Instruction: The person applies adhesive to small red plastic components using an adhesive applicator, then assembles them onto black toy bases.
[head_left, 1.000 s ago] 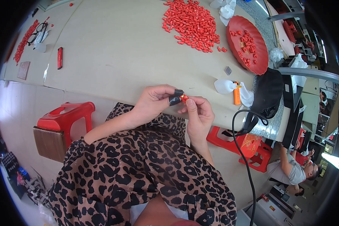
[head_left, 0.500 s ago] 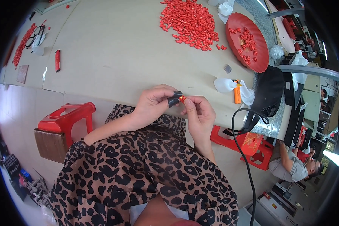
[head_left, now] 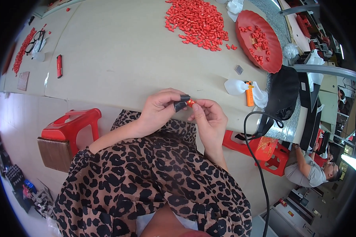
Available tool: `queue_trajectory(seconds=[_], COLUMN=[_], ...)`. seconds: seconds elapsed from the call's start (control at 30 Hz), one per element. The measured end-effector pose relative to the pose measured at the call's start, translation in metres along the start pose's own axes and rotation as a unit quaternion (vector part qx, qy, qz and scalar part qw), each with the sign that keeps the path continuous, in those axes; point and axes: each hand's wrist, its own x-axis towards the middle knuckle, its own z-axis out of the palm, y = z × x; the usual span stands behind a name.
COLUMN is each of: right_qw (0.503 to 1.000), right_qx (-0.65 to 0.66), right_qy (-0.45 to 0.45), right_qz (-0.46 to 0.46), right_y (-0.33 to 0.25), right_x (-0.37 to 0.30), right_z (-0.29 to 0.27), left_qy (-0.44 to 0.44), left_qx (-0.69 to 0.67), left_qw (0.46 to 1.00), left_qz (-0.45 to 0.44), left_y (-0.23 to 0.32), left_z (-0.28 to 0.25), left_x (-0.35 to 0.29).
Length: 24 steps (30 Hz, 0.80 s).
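Between my two hands, just over the table's near edge, is a small red piece with gold marks (head_left: 190, 103). My left hand (head_left: 161, 107) pinches it from the left, with black coverings on the thumb and a fingertip. From the right, the thumb and forefinger of my right hand (head_left: 208, 117) close on the same piece, the other fingers curled. A heap of similar-looking red pieces (head_left: 195, 24) lies at the far side of the table. More of them sit in a red scalloped tray (head_left: 245, 39) to its right.
At the right stand a white squeeze bottle (head_left: 235, 87) and an orange lighter (head_left: 249, 96), beside a black bag (head_left: 283, 93) and a black cable (head_left: 254, 158). A red cutter-like tool (head_left: 59, 66) lies left. Red stools (head_left: 73, 128) flank me; a person (head_left: 310, 170) sits at right.
Both hands stay nearly in place on the small red piece, with only slight finger movement. The whole view has shifted a little.
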Motion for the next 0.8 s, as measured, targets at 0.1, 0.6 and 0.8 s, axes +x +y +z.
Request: queue_trajectory(seconds=[0.1, 0.6, 0.8], right_qw=[1.000, 0.993, 0.988], right_qx=[-0.003, -0.062, -0.089], right_qy=[-0.008, -0.045, -0.068], right_qz=[0.006, -0.091, -0.107], right_y=[0.002, 0.018, 0.019], right_x=[0.000, 0.011, 0.012], right_z=[-0.003, -0.009, -0.011], left_qy=[-0.004, 0.007, 0.026], left_qx=[-0.021, 0.147, 0.157], left_qw=[1.000, 0.989, 0.986], left_qz=[-0.012, 0.022, 0.039], left_y=[-0.001, -0.002, -0.004], left_z=[0.000, 0.001, 0.003], left_x=[-0.001, 0.000, 0.001])
